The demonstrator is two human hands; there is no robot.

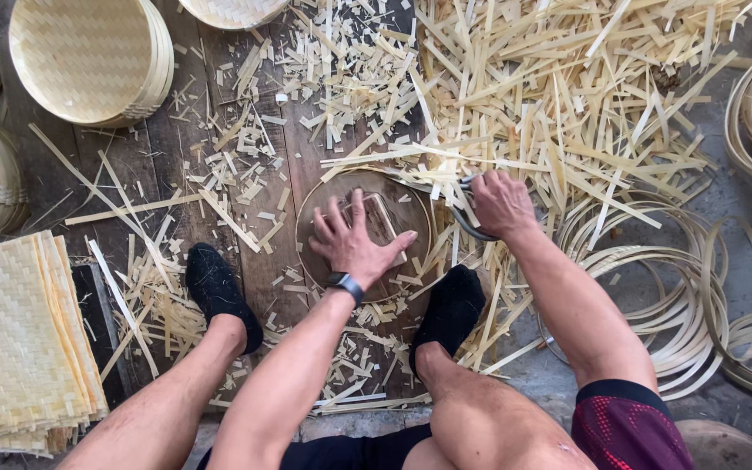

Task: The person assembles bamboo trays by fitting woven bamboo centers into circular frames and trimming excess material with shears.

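No packages, labels, signs, screens

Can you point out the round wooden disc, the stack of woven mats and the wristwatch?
Round wooden disc (pixel 319 196), head view, bare upper left rim.
Stack of woven mats (pixel 15 339), head view, middle of the top mat.
Wristwatch (pixel 344 285), head view, its dark band.

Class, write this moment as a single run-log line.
left hand: pressing flat on round form | right hand: gripping shears at form's edge | around: bamboo strips, woven mats
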